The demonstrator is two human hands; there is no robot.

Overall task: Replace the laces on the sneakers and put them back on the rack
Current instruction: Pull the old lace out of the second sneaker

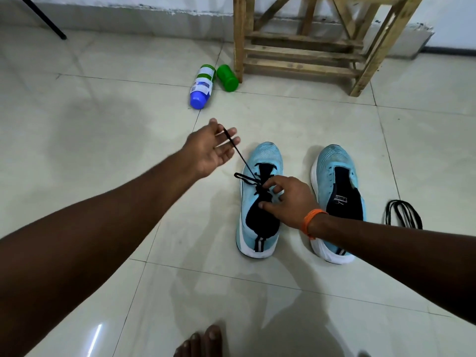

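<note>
Two sneakers are sitting side by side on the floor [283,292] near the rack [304,50]. On the left sneaker [260,202], the left hand [208,150] is pinching the lace [239,157] end and drawing it taut, while the right hand [286,199] is gripping the crossings. Lacing appears underway; next comes threading the following eyelet. The right sneaker [337,197] is waiting unlaced, its spare lace [404,215] beside it.

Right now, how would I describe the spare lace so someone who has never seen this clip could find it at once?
Start at the wooden rack against the far wall, then come toward the camera to the two light blue sneakers on the floor. Just right of the right sneaker, which has no lace, lies a loose black lace bundled in long loops on the tile. Unlike the lace on the left sneaker, no hand touches it.
</note>
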